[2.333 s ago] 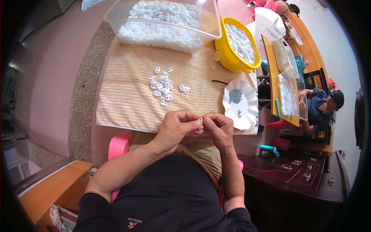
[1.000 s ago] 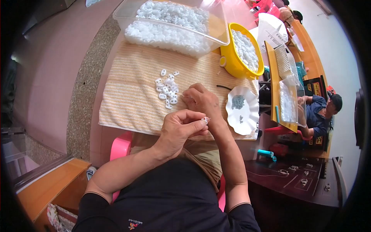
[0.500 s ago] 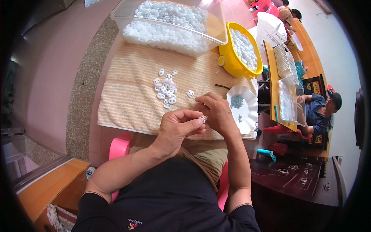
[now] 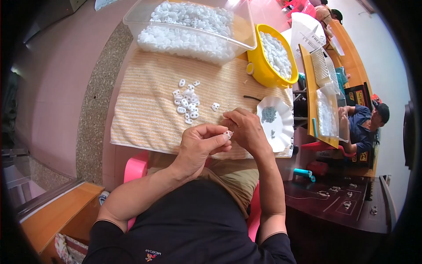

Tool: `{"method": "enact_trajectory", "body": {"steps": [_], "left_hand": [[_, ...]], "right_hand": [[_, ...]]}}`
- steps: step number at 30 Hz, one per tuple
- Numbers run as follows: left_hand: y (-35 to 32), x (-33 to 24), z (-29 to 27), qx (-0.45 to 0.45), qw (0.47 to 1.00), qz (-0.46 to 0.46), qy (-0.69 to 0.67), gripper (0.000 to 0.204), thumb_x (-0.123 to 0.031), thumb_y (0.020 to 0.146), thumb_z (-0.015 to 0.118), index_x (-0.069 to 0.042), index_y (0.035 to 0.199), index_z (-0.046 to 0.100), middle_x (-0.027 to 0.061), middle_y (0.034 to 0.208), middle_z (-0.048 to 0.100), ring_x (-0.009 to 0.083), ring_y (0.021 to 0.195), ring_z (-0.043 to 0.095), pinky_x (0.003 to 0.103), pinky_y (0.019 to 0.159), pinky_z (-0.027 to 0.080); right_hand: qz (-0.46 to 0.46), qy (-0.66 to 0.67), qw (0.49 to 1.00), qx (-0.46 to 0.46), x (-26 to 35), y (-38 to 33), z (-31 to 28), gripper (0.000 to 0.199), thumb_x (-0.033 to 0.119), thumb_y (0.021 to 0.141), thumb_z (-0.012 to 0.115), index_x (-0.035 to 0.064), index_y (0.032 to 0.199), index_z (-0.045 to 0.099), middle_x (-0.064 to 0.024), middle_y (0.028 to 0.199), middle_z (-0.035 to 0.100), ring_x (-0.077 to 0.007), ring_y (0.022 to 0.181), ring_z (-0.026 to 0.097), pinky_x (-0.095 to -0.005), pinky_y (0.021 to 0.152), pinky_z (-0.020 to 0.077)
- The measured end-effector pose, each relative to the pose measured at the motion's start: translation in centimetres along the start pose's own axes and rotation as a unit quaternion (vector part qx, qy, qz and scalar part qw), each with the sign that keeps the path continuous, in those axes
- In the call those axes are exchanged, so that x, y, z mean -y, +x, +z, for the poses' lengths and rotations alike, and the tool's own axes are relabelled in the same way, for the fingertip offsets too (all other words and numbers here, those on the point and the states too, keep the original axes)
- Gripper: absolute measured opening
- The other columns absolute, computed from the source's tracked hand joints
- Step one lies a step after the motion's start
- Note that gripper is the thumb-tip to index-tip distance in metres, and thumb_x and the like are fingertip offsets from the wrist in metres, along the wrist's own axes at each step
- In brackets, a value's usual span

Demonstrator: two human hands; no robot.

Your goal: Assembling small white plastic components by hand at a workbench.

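My left hand (image 4: 200, 143) pinches a small white plastic piece (image 4: 228, 133) between thumb and fingers at the near edge of a striped yellow towel (image 4: 145, 110). My right hand (image 4: 246, 130) meets it from the right, fingers curled against the same piece; what they hold is hidden. A loose cluster of several white pieces (image 4: 186, 102) lies on the towel just beyond my hands, with one single white piece (image 4: 215, 106) apart from it.
A clear tub (image 4: 193, 26) of white pieces stands at the back, a yellow bowl (image 4: 268, 61) of white pieces to its right. A white scalloped plate (image 4: 277, 123) with small dark parts sits right of my hands. Another person (image 4: 365, 123) sits at a wooden bench further right.
My right hand reached out to the pieces on the towel, then came back to meet my left hand at the small white piece. My left hand stayed in place.
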State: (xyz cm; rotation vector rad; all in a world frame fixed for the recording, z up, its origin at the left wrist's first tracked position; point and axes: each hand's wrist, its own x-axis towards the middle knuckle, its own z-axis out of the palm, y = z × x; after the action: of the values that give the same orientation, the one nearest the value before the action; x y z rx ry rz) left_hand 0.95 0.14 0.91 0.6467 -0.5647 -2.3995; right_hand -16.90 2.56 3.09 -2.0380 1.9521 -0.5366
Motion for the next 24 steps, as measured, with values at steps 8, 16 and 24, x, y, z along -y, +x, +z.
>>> {"method": "enact_trajectory", "body": {"steps": [8,16,24], "left_hand": [[0.2,0.1,-0.1,-0.007,1.0,-0.002,0.001,0.015,-0.003,0.086,0.064,-0.001,0.101,0.064,0.0083,0.091,0.067,0.0156,0.079,0.066,0.028,0.075,0.056],[0.3,-0.2,-0.1,-0.025,1.0,-0.005,-0.001,0.014,-0.003,0.086,0.064,0.0,0.1,0.063,0.0075,0.088,0.066,0.0153,0.078,0.065,0.028,0.075,0.056],[0.7,-0.3,-0.1,-0.044,0.999,-0.017,-0.003,0.014,-0.003,0.085,0.065,0.001,0.099,0.063,0.0093,0.089,0.067,0.013,0.075,0.065,0.024,0.072,0.056]], "right_hand": [[0.013,0.016,1.0,0.007,0.2,-0.3,0.0,0.023,0.007,0.078,0.066,0.0023,0.1,0.065,-0.0144,0.085,0.063,-0.0327,0.077,0.062,-0.0389,0.068,0.0494],[0.121,0.271,0.955,-0.003,-1.7,-1.9,0.7,0.029,0.002,0.08,0.071,-0.0021,0.107,0.063,-0.0033,0.079,0.062,-0.0078,0.069,0.057,-0.0221,0.063,0.0467],[0.177,0.464,0.868,0.005,-2.8,-3.3,1.8,0.03,0.0,0.083,0.068,-0.0028,0.112,0.061,-0.0019,0.084,0.063,-0.0078,0.074,0.059,-0.0201,0.066,0.0482]]}}
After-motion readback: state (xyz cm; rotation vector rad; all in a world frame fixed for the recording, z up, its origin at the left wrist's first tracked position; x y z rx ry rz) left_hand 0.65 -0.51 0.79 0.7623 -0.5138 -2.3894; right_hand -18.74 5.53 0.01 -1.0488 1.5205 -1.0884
